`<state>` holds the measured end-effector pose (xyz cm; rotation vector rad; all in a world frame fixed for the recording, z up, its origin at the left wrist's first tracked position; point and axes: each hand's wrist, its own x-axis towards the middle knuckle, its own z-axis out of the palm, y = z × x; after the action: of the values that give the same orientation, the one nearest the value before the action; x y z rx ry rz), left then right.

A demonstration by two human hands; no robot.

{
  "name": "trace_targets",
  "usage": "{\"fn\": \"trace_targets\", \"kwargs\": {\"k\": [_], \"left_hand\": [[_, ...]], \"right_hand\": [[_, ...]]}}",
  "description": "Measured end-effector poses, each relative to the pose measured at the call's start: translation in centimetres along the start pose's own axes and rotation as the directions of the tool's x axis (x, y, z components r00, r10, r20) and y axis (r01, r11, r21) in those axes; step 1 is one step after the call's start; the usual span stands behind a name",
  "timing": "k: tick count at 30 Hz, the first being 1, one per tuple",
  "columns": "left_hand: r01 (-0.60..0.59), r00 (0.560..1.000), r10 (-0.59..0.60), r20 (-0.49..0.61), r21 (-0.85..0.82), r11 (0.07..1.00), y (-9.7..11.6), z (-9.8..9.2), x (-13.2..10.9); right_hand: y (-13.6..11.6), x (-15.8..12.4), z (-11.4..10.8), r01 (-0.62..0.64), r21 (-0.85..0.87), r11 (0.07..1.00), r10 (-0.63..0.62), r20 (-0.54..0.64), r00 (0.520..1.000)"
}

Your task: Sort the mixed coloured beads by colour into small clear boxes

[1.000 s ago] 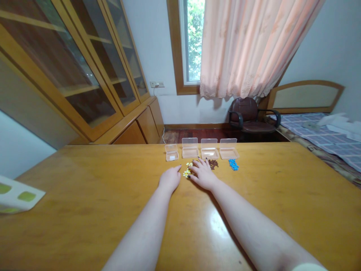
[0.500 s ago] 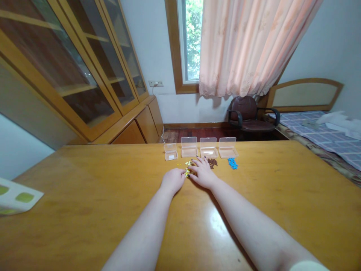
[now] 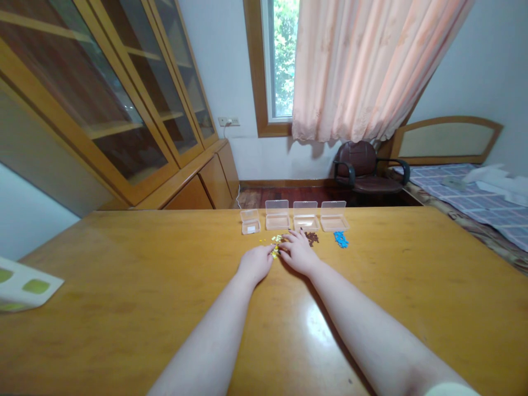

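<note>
On the wooden table [image 3: 124, 286] both my hands meet at a small heap of yellow beads [image 3: 275, 242]. My left hand [image 3: 254, 264] has its fingers curled, its fingertips touching the yellow beads at their left side. My right hand [image 3: 299, 252] lies flat with fingers spread over the right part of the heap. A pile of brown beads [image 3: 312, 238] sits just right of my right hand, and a pile of blue beads [image 3: 340, 240] lies further right. Behind them stand several small clear plastic boxes [image 3: 278, 215] with lids raised.
A white sheet with green patches [image 3: 25, 285] lies at the table's left edge. Beyond the table are a glass-door wooden cabinet [image 3: 136, 110], a window with a pink curtain [image 3: 363, 66], a dark armchair [image 3: 365, 168] and a bed [image 3: 474, 192].
My left hand slid to the right until its fingertips reached the yellow beads. My right hand stayed over the heap, and the heap looks more gathered.
</note>
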<state>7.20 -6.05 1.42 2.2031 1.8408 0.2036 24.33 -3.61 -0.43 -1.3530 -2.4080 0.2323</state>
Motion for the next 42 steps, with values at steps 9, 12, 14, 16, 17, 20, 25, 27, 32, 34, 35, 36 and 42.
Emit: {"fn": "trace_targets", "kwargs": {"k": [9,12,14,16,17,20,25,27,32,34,35,36,42], "left_hand": [[0.120,0.992,-0.120,-0.030,0.022,0.992,0.0,-0.2,0.1],[0.108,0.994,-0.108,-0.018,0.014,0.994,0.3,-0.3,0.0],[0.070,0.997,-0.070,0.008,0.007,0.998,0.5,-0.4,-0.1],[0.040,0.999,-0.040,0.024,0.009,0.999,0.6,-0.5,-0.1],[0.032,0.999,-0.032,0.025,0.013,0.999,0.6,-0.5,-0.1],[0.025,1.000,-0.025,0.006,0.025,0.999,0.4,-0.4,-0.2],[0.008,1.000,-0.009,0.006,0.029,1.000,0.0,-0.2,-0.1],[0.018,1.000,-0.018,0.017,0.020,1.000,-0.2,-0.1,0.0],[0.128,0.992,-0.128,-0.024,0.029,0.991,-1.1,-0.4,0.1],[0.188,0.982,-0.187,-0.039,0.032,0.982,-1.6,-0.7,0.2],[0.214,0.976,-0.213,-0.045,0.029,0.976,-1.8,-0.8,0.3],[0.234,0.971,-0.232,-0.052,0.023,0.972,-2.1,-0.9,0.4],[0.200,0.977,-0.204,-0.070,-0.055,0.978,-3.0,-0.4,1.0]], "right_hand": [[0.0,0.0,0.1,-0.011,-0.005,1.000,0.010,-0.019,1.000],[0.0,-0.1,0.1,-0.010,0.002,1.000,0.010,0.004,1.000],[-0.1,-0.1,0.1,0.004,0.006,1.000,-0.004,0.014,1.000],[-0.2,-0.1,0.2,0.019,0.005,1.000,-0.019,0.009,1.000],[-0.2,-0.1,0.2,0.022,0.004,1.000,-0.022,0.005,1.000],[-0.3,-0.1,0.3,0.016,-0.004,1.000,-0.016,0.006,1.000],[-0.2,-0.3,0.6,0.014,-0.016,1.000,-0.013,0.066,0.998],[-0.2,-0.3,0.7,0.011,-0.012,1.000,-0.010,0.078,0.997],[-0.1,-0.2,0.8,-0.007,-0.003,1.000,0.008,0.084,0.996],[-0.1,-0.2,0.8,-0.004,-0.003,1.000,0.004,0.088,0.996],[-0.1,-0.2,0.8,-0.001,-0.004,1.000,0.002,0.091,0.996],[-0.1,-0.2,0.8,0.002,-0.005,1.000,-0.001,0.094,0.996],[-0.4,-0.2,0.8,0.018,-0.018,1.000,-0.016,0.108,0.994]]}}
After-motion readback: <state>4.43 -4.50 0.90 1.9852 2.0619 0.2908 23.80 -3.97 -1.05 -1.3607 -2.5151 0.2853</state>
